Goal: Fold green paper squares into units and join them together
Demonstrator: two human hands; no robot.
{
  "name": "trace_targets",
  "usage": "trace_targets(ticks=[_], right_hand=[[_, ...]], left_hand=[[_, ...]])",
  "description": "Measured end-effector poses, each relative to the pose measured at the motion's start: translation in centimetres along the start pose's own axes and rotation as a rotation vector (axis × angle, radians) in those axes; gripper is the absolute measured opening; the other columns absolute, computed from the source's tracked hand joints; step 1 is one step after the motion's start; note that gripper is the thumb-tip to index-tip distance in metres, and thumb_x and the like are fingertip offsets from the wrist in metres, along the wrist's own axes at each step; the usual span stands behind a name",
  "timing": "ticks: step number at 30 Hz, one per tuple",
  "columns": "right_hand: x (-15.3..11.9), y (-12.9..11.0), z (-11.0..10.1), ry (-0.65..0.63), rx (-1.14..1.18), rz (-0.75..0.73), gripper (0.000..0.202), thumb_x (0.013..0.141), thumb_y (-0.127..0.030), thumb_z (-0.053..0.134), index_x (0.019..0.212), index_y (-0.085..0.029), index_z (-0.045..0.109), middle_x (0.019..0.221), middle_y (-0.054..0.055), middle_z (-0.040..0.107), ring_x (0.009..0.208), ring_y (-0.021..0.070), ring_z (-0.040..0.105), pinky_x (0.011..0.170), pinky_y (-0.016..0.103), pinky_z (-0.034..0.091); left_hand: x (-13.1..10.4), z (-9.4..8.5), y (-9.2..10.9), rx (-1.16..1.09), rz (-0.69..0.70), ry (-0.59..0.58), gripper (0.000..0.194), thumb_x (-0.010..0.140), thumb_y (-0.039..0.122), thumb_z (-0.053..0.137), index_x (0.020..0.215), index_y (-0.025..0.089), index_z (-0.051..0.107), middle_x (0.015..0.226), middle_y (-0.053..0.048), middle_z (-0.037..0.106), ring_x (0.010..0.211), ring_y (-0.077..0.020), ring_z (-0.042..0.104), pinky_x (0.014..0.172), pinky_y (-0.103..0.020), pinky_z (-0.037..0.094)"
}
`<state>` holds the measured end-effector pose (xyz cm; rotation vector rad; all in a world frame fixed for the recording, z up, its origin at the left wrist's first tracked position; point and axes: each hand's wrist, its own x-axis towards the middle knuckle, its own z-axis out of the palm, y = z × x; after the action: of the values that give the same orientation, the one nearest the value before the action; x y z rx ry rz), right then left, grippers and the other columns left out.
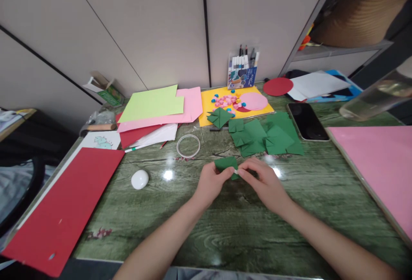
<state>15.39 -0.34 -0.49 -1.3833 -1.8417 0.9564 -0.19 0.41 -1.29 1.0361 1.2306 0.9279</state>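
Note:
My left hand [207, 183] is closed on a piece of folded green paper [226, 163], held just above the table. At the paper's right edge, a small white strip [236, 171], perhaps tape, shows between the fingertips. The thumb and fingers of my right hand [265, 181] are pinched together at that strip. Behind my hands lie several green paper pieces [255, 136], some of them pleated. A pleated green shape [219, 118] rests partly on the yellow sheet [206, 115]. A roll of clear tape [188, 146] lies to the left.
On the left are a red board [71, 203], a white round object [140, 179] and stacked coloured papers [151, 106]. Pink and blue bits [227, 100] dot the yellow sheet. To the right are a phone [307, 121], a clear bottle [373, 93] and a pink board [380, 164]. Markers [243, 72] stand behind.

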Motion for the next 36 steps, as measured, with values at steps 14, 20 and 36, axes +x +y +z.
trace_targets(ticks=[14,20,36], right_hand=[[0.2,0.3,0.6,0.02,-0.008,0.044,0.02,0.08,-0.027,0.055,0.062,-0.02,0.048,0.064,-0.001,0.051,0.066,0.0155,0.048,0.062,0.027,0.035],[0.3,0.5,0.5,0.035,0.012,0.001,0.019,0.081,-0.025,0.053,0.063,-0.02,0.048,0.066,0.0,0.05,0.069,0.0162,0.048,0.064,0.027,0.036],[0.4,0.9,0.4,0.033,0.009,0.084,0.021,0.077,-0.029,0.054,0.061,-0.02,0.044,0.063,-0.002,0.047,0.065,0.0152,0.046,0.059,0.026,0.034]], left_hand=[[0.3,-0.1,-0.5,0.098,-0.008,0.018,0.02,0.07,0.031,0.063,0.064,0.013,0.057,0.057,0.002,0.05,0.057,-0.0099,0.042,0.056,-0.023,0.034],[-0.1,0.0,0.0,-0.197,-0.069,-0.084,0.022,0.065,0.026,0.069,0.078,0.013,0.058,0.074,-0.001,0.059,0.066,-0.0114,0.051,0.062,-0.024,0.042],[-0.3,-0.3,0.9,-0.219,-0.04,-0.244,0.023,0.064,0.014,0.069,0.086,0.013,0.062,0.084,-0.003,0.065,0.075,-0.0126,0.057,0.073,-0.026,0.045]])
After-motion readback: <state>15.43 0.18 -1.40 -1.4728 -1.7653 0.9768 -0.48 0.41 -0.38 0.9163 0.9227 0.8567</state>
